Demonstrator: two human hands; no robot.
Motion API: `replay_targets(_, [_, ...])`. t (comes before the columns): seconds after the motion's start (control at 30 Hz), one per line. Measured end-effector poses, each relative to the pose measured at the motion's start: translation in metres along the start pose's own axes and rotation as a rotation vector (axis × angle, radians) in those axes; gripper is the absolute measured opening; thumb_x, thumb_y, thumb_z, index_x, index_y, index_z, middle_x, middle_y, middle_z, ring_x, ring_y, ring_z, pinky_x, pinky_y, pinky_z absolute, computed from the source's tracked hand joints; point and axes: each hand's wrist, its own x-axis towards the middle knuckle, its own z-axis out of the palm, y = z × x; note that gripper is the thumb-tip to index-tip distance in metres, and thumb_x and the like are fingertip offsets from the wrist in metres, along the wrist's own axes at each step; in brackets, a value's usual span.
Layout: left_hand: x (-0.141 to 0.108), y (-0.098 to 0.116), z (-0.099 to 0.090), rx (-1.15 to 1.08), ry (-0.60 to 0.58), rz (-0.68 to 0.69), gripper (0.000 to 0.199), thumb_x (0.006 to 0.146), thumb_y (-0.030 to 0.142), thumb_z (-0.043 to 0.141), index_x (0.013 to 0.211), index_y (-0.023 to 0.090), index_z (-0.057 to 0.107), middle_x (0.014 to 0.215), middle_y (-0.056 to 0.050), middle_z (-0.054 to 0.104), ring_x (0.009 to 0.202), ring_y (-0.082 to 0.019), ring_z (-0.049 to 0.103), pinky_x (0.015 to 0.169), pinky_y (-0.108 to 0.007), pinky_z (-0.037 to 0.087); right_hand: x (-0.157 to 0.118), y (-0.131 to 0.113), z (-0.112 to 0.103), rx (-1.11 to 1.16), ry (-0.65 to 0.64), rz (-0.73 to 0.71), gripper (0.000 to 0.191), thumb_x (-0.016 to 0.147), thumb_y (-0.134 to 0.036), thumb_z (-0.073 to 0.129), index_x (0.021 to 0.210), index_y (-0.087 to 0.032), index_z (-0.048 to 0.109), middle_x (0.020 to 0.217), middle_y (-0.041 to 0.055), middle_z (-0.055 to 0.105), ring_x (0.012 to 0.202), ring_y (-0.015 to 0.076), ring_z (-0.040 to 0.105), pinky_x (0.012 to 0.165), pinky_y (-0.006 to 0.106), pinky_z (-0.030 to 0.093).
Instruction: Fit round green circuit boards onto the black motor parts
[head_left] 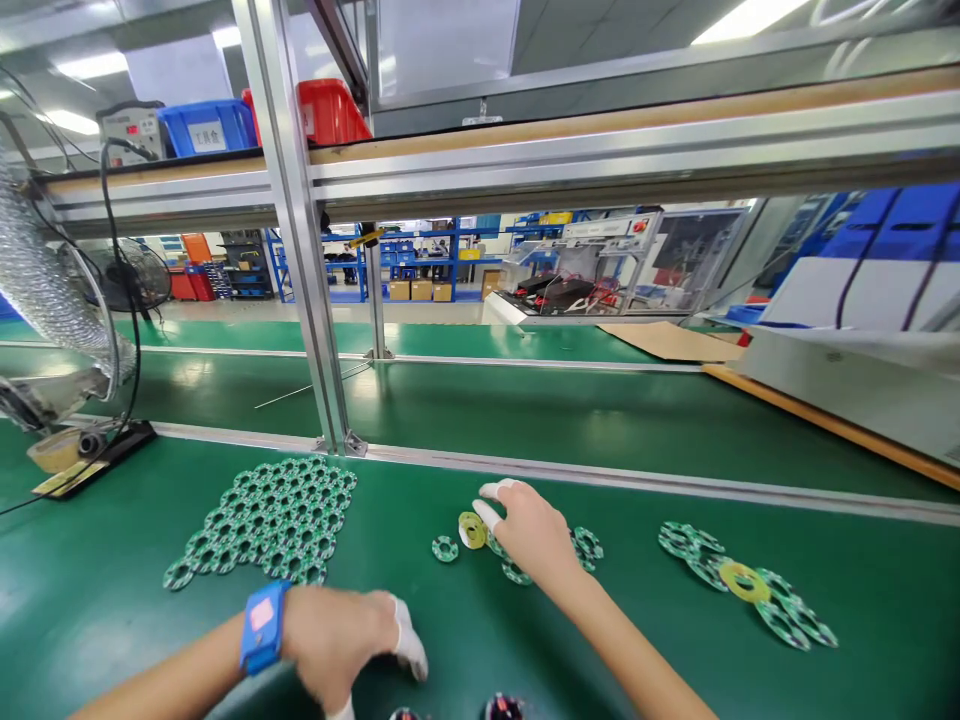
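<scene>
Ring-shaped circuit boards (274, 520) lie flat in a tight cluster, left on the green work surface (420, 620); more sit loose under and around the right hand (534, 530), others at far right. Yellow ring (472, 531) is just beside right fingertips; another yellow ring (744, 582) lies among the far-right boards. Right fingers extended, slightly parted. Left hand (330, 635), blurred, blue wristband (264, 627), thumb and fingers apart, near cluster. White fingertip covers on both. Dark round parts (504, 708) at bottom edge, cut off. Surface smooth, slightly glossy; aluminum post (296, 230) carries overhead shelf (525, 170). On shelf: blue bin (208, 128), red bin (330, 112), contents not visible. Crinkled silver duct (45, 270), tape roll (56, 450) at left. Workshop room behind: blue racks with bins, cardboard boxes (421, 290), ceiling lights.
</scene>
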Motion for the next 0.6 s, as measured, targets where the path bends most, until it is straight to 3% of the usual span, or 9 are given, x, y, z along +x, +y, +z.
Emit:
replay_targets(0.1, [-0.002,0.012,0.038,-0.021,0.174,-0.121,0.039,0.068,0.032,0.07,0.103,0.02,0.061,0.097,-0.006,0.059,0.091,-0.022,0.054,0.08,-0.028,0.045,0.0,-0.001,0.001,0.018,-0.022,-0.018,0.024,0.084,-0.026,0.049,0.099,-0.02,0.067,0.102,0.0075,0.066,0.093,0.0239,0.059,0.069,0.029,0.041])
replay_targets(0.17, [0.002,0.015,0.05,-0.043,0.308,-0.197,0.026,0.066,0.028,0.072,0.09,0.021,0.063,0.09,-0.003,0.059,0.084,-0.019,0.054,0.075,-0.025,0.045,-0.004,-0.005,0.003,0.023,-0.053,-0.043,0.022,0.082,-0.025,0.049,0.093,-0.021,0.069,0.097,0.0066,0.067,0.089,0.0232,0.06,0.065,0.027,0.039])
replay_targets(0.3, [0.013,0.001,0.033,-0.168,0.51,-0.263,0.052,0.053,0.022,0.081,0.101,0.02,0.061,0.098,-0.003,0.06,0.087,-0.019,0.055,0.079,-0.027,0.044,-0.019,-0.013,0.008,0.023,-0.186,-0.125,0.018,0.075,-0.019,0.055,0.07,-0.023,0.072,0.075,0.0027,0.07,0.071,0.0194,0.062,0.055,0.024,0.034])
replay_targets(0.37, [0.019,-0.011,0.018,-0.236,0.565,-0.282,0.059,0.055,0.017,0.077,0.111,0.018,0.057,0.103,-0.004,0.06,0.09,-0.02,0.056,0.083,-0.029,0.044,-0.028,-0.014,0.011,0.021,-0.26,-0.159,0.014,0.069,-0.017,0.061,0.062,-0.023,0.071,0.064,0.0006,0.068,0.063,0.0172,0.061,0.053,0.023,0.032])
replay_targets(0.5, [0.032,-0.027,0.006,-0.329,0.584,-0.233,0.067,0.062,0.01,0.066,0.125,0.017,0.047,0.112,-0.006,0.058,0.098,-0.021,0.055,0.09,-0.03,0.043,-0.039,-0.01,0.014,0.076,-0.372,-0.159,0.012,0.065,-0.013,0.063,0.066,-0.022,0.07,0.053,-0.0022,0.063,0.053,0.0143,0.056,0.05,0.022,0.032])
replay_targets(0.6, [0.04,-0.031,0.012,-0.305,0.641,-0.234,0.081,0.055,0.013,0.075,0.129,0.017,0.042,0.121,-0.009,0.051,0.109,-0.024,0.048,0.098,-0.035,0.037,-0.04,-0.008,0.018,0.164,-0.333,-0.165,0.015,0.067,-0.012,0.062,0.079,-0.02,0.068,0.06,-0.0016,0.063,0.056,0.0147,0.055,0.054,0.022,0.037])
